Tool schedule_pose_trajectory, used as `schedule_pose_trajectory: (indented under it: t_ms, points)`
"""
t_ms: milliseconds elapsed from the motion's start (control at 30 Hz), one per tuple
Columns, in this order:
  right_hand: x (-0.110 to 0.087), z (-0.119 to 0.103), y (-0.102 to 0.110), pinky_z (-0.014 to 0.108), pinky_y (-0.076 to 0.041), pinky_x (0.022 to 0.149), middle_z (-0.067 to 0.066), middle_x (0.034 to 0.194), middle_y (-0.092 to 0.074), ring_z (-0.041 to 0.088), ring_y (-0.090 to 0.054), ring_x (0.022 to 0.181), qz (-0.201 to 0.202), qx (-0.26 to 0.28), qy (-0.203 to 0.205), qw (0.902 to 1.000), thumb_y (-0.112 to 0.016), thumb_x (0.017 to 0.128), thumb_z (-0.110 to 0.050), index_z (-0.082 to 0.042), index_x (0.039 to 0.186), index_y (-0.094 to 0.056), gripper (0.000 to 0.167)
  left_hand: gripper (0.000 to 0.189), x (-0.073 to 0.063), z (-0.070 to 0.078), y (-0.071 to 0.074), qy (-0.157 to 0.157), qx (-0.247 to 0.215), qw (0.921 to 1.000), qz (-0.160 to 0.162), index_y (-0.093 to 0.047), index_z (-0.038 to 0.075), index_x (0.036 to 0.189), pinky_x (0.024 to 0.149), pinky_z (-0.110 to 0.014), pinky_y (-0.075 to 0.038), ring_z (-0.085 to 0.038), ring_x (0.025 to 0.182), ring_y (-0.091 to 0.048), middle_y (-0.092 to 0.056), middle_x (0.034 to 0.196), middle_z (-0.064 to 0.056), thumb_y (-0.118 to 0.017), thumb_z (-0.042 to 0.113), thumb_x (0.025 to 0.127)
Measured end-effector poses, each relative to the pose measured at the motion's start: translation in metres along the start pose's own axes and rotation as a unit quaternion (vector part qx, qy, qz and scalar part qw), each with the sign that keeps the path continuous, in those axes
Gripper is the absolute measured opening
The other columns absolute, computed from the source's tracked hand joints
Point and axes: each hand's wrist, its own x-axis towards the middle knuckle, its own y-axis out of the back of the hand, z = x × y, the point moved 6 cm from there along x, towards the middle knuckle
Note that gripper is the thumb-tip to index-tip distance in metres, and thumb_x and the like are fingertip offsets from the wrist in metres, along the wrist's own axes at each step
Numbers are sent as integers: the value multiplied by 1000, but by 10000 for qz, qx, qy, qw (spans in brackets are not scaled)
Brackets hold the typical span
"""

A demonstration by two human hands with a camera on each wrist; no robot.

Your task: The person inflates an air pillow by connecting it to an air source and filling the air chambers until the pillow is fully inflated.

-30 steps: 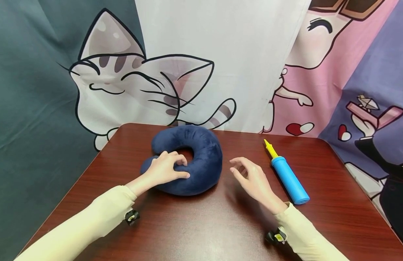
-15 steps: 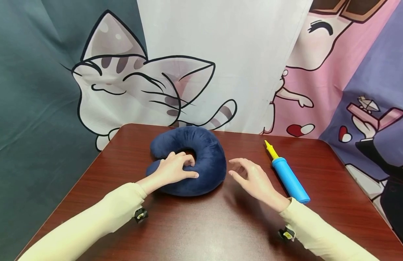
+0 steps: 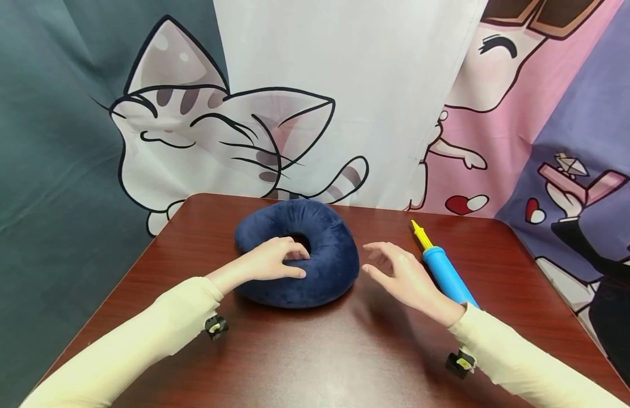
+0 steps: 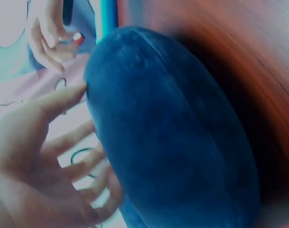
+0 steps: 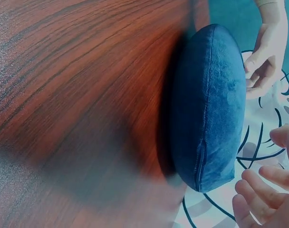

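A navy-blue plush neck pillow [image 3: 327,266] lies flat on the table, its curve facing right. Over its near arm is my left hand [image 3: 274,260], thumb and loosely bent fingertips at the top surface. The left wrist view shows those fingertips along the upper side of the pillow [image 4: 173,133], not wrapped around it. My right hand [image 3: 404,277] hovers just right of the pillow with relaxed fingers and nothing in it. In the right wrist view, its fingers [image 5: 258,190] are apart from the pillow [image 5: 208,109]. My left hand covers the pillow's gap.
A blue hand pump [image 3: 449,277] with a yellow tapered nozzle lies on the brown wooden table [image 3: 315,351], behind the right wrist and partly covered by it. A cloth backdrop [image 3: 386,113] with cartoon cats hangs beyond the table's far edge.
The neck pillow has slid a little to the right and turned slightly under my left hand, which has shifted right overall. My right hand has moved slightly right.
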Motion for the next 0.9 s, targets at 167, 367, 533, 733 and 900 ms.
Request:
schedule_pose_trajectory:
  t_ms: [167,367,533,733,900]
  points:
    - [1,-3,4,42,-56,84,3,117,-68,17,-63,99,9,-65,124,9999,-70,92,-33,-19,134,-57,46,36,-9,-9,8,-762,-124,9970,-101,-68,18,122,97,-36,-49,-18,110,-58,-63,114,-1,-75,29,88]
    - [3,-6,8,43,-55,84,3,116,-68,17,-62,101,51,-143,249,9996,-70,92,-34,-19,134,-57,47,45,-24,-21,19,-1121,-2,9928,-429,-64,21,127,99,-41,-42,-19,114,-55,-62,121,-1,-78,23,84]
    - [2,-6,8,43,-55,86,2,116,-68,17,-62,103,20,-191,224,9996,-70,91,-35,-19,135,-56,48,49,-28,-32,16,-1014,60,9928,-634,-62,22,129,100,-40,-45,-18,114,-56,-61,121,1,-78,19,83]
    - [1,-5,9,42,-54,87,2,116,-67,17,-60,104,48,-305,223,9993,-71,91,-35,-19,135,-56,49,48,-25,-33,10,-855,-167,9953,-418,-65,24,126,97,-38,-48,-14,110,-58,-63,118,4,-81,22,81]
    - [1,-4,9,42,-54,88,0,115,-67,18,-61,106,100,-341,312,9989,-71,91,-35,-17,134,-58,48,48,-23,-28,3,-731,-80,9972,-127,-66,27,126,92,-35,-49,-13,104,-58,-63,114,5,-82,25,81]
